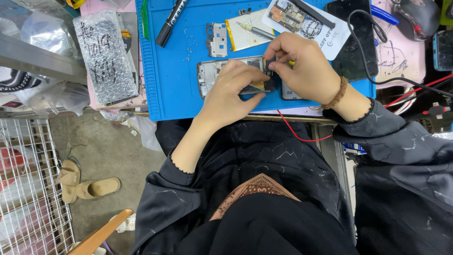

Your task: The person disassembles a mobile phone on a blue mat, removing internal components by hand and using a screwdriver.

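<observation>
A bubble-wrap package point(105, 56), rectangular, silvery grey with dark handwriting scrawled over it, lies at the left of the surface on a pink mat point(96, 7), just beside the blue mat point(174, 80); a white card label point(306, 21) with rounded corners and dark print sits tilted at the top of the blue mat, a small circuit board resting on it; a dark phone screen point(354, 42), black and unlit, lies just right of that card with a black cable across it; another phone point(443, 49), dark with a blue edge, shows at the far right edge; crumpled clear plastic bags point(37, 30) sit at the upper left.
</observation>
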